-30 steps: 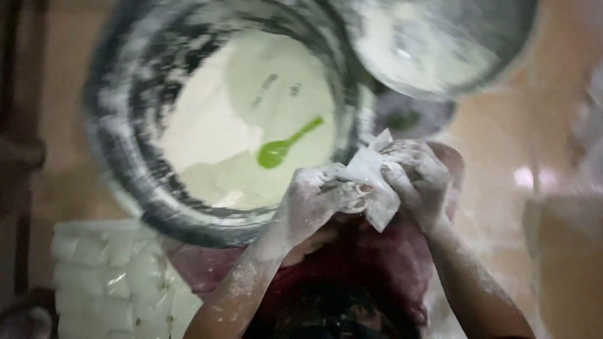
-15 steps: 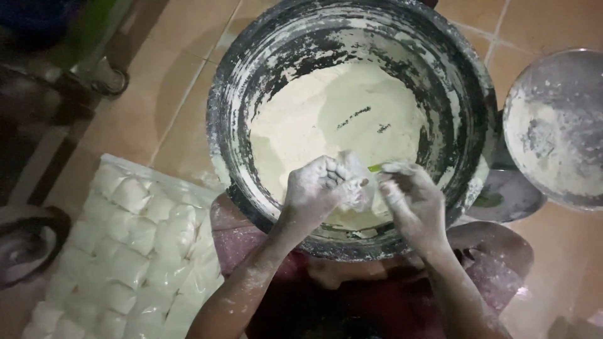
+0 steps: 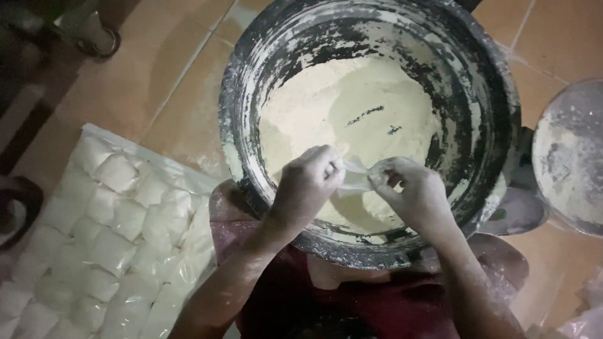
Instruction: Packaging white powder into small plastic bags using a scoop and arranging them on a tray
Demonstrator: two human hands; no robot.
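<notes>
Over the near rim of one big dark basin [image 3: 496, 113], both floured hands pinch a small clear plastic bag [image 3: 357, 177] between them: left hand [image 3: 309, 183] closed on one edge, right hand [image 3: 411, 191] on the other. Pale flour [image 3: 352, 107] fills the basin. Left lies a sheet of many filled white packets [image 3: 113, 238]; right, one dusty round lid [image 3: 571, 157]; tan floor tiles [image 3: 163, 81] beyond.

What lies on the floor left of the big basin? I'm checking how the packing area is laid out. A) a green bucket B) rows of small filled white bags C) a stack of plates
B: rows of small filled white bags lie packed together on the tiled floor beside the dark basin.
</notes>
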